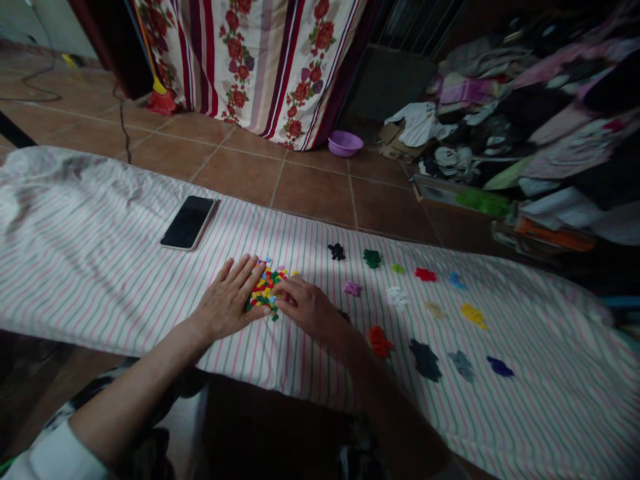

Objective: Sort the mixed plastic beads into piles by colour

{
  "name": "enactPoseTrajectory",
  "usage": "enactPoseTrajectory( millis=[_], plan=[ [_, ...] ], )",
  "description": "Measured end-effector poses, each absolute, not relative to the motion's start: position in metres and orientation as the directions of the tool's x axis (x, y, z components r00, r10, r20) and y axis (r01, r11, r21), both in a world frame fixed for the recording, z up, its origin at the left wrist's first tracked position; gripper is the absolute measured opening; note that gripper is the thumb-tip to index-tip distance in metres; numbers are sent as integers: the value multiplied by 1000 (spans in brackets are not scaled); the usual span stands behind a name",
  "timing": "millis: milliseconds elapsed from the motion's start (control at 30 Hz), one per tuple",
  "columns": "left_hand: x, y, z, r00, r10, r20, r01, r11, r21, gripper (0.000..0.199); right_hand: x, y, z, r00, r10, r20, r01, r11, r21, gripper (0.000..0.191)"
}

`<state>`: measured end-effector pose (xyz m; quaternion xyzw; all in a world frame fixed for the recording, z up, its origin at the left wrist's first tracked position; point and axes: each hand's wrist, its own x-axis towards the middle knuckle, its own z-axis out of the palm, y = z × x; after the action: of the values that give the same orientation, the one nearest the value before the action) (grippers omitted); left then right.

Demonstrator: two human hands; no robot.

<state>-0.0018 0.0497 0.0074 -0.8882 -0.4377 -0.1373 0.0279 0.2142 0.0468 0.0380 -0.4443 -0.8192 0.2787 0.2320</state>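
Note:
A heap of small mixed-colour pieces (pixel 265 287) lies on the striped cloth (pixel 300 360). My left hand (pixel 230 300) rests flat at the heap's left side, fingers spread. On the heap's right edge is my right hand (pixel 305 303), its fingers bent and pinched together over the pieces; whatever they hold is too small to make out. To the right sit single-colour piles: black (pixel 337 251), dark green (pixel 372 259), red (pixel 425 274), white (pixel 397 297), yellow (pixel 473 315), orange (pixel 380 341), dark grey (pixel 425 360), dark blue (pixel 499 366) and several others.
A phone (pixel 189 223) lies on the cloth at the left. Beyond the cloth's far edge are a tiled floor, a purple basin (pixel 345 143), a floral curtain (pixel 240 67), a red broom (pixel 163 101) and heaped clothes (pixel 565 127).

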Motion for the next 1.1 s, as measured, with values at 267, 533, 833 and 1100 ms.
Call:
enactPoseTrajectory(
  millis=[267,533,833,1100],
  plan=[
    [1,65,16,556,807,202,766,-591,253,64,208,49,36,-490,860,143,629,462,-625,14],
    [4,74,20,551,811,195,699,-577,424,52,203,45,37,-498,859,118,679,471,-564,15],
    [6,80,10,552,769,322,634,-638,437,45,202,44,37,-504,828,244,585,536,-609,9],
    [14,77,21,471,827,307,650,-561,513,45,203,45,39,-524,807,272,541,562,-625,18]
  ],
)
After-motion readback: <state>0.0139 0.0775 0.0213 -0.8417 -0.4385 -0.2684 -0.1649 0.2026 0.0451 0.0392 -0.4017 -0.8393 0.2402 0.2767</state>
